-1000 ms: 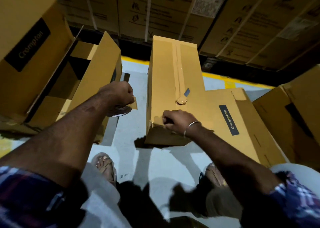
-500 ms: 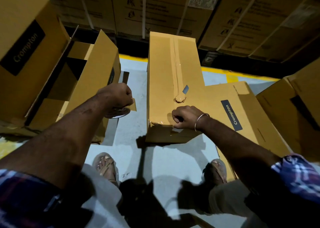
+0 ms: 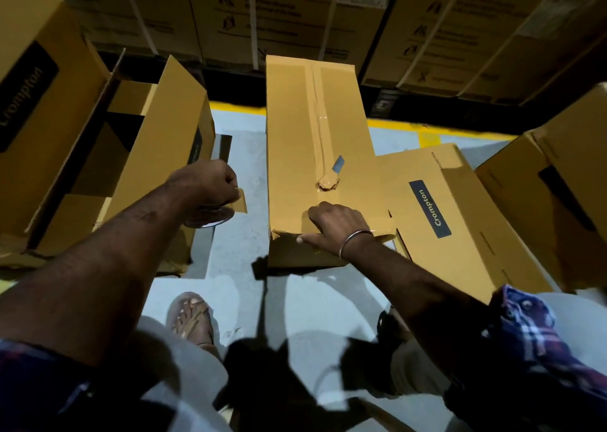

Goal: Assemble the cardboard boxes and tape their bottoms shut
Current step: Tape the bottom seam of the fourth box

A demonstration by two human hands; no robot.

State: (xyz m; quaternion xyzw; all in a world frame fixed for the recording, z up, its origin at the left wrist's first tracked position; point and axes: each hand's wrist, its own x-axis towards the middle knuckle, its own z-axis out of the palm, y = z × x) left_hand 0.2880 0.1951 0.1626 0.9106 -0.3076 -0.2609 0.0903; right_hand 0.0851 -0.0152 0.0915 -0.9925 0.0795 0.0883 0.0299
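At the bottom of the view, two sandalled feet [image 3: 192, 316] stand on the grey floor [image 3: 236, 261], with checked sleeves [image 3: 538, 343] at both lower corners. Above them, the right hand [image 3: 335, 226] lies palm-down on the near end of the upright box [image 3: 315, 129], its fingers spread flat over a strip of brown tape [image 3: 384, 231] that runs across the near edge. The left hand [image 3: 210, 182] is held apart from that box, over the floor to its left, fingers curled around a tape roll [image 3: 218, 218], with a short loose end of tape jutting from it. A lengthwise band of tape covers the centre seam of the upright box and ends in a crumpled wad [image 3: 327, 182]. A box printed "Crompton" [image 3: 460, 211] lies on its side, touching the upright box on the right. An open box [image 3: 138, 155] lies to the left. Beyond a yellow floor line [image 3: 394, 124], strapped cartons [image 3: 328, 14] are stacked along the back.
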